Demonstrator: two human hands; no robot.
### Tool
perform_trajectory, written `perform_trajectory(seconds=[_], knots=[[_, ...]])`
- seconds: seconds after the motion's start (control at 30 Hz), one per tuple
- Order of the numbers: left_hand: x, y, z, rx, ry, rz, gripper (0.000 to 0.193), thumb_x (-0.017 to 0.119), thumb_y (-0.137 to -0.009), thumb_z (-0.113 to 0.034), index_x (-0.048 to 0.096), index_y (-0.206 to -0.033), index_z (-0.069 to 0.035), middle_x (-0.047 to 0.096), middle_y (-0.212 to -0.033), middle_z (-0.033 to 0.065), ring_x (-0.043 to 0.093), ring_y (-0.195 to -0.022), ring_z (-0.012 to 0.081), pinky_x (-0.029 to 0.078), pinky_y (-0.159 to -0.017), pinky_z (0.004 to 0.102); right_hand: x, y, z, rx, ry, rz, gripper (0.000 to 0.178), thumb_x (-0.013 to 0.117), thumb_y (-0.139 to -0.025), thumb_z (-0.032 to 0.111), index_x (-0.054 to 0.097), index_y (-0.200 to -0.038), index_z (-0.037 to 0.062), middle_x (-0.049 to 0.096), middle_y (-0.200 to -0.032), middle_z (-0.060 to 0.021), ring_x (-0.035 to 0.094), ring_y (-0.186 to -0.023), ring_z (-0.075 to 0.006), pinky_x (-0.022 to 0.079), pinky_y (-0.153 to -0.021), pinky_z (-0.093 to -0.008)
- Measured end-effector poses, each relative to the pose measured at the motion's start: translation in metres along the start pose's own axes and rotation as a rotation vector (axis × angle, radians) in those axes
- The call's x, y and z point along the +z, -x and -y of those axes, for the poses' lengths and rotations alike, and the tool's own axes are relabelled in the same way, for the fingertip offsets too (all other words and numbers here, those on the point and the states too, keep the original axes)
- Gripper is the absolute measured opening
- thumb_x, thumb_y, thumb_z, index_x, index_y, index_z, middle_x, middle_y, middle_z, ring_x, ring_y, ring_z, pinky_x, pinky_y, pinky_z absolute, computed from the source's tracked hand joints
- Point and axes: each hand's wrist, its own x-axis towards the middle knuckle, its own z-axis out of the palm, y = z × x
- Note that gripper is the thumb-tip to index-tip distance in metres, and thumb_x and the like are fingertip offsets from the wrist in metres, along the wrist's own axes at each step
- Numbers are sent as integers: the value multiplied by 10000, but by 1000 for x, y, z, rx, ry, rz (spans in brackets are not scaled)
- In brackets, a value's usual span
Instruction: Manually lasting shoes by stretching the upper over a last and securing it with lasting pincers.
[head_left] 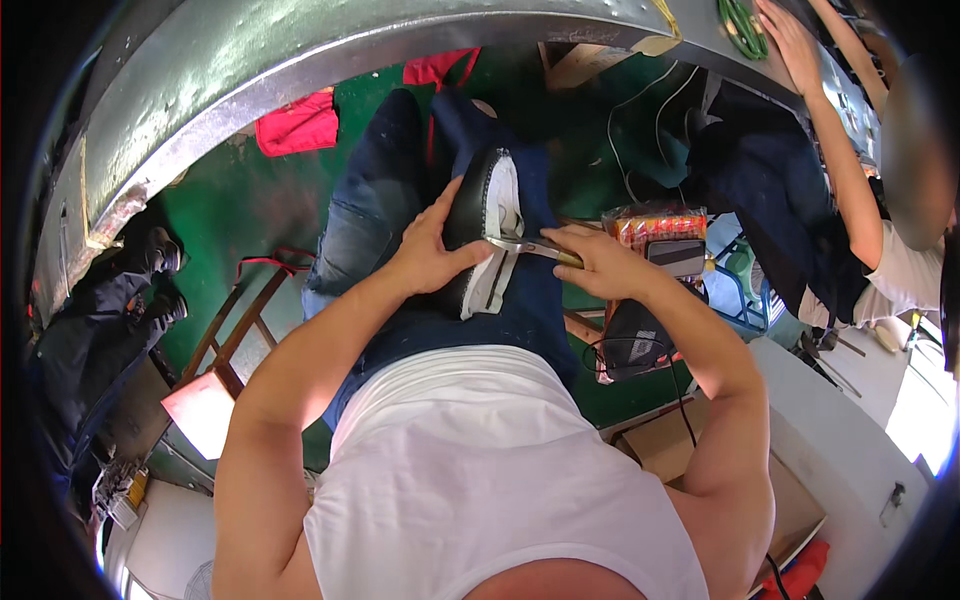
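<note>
A black shoe upper with a white, open underside lies sole-up across my lap, its toe pointing away from me. Along its edge runs a stitched-looking rim. My left hand grips its left side, thumb over the white underside and fingers along the black side. In my right hand is a pair of metal pincers with a yellowish handle. The head of the pincers touches the underside near the middle of the shoe. Part of the handle is hidden by my fingers.
A metal-edged workbench curves across the front. Red cloth lies on the green floor. To my right are a phone on packaged goods, a black pouch and a co-worker's arm. A wooden stool stands left.
</note>
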Motion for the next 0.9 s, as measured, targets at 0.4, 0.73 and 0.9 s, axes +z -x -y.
perform_trajectory(seconds=[0.4,0.73,0.9], knots=[[20,19,-12,-96,-182,-213,842,667,-905,-305,196,-1596,-199,413,-1463,264,409,-1340,405,323,-1138,423,26,-22,48,534,-739,18,239,625,-965,243,643,-950,5,643,-742,-26,580,-633,-100,462,-580,-270],[14,25,-54,-71,-563,-72,563,437,-1016,-274,279,-1554,-330,343,-1482,337,533,-1220,500,474,-1014,489,21,2,21,469,-1070,144,303,563,-1004,256,601,-1138,-13,669,-957,-88,670,-783,-152,477,-473,-255],[15,21,-63,-100,-590,-46,531,390,-1031,-316,285,-1550,-337,351,-1476,350,568,-1170,514,483,-1002,496,6,-22,52,392,-485,-153,424,479,-1033,364,615,-983,-35,665,-780,-97,668,-678,-165,505,-518,-318]])
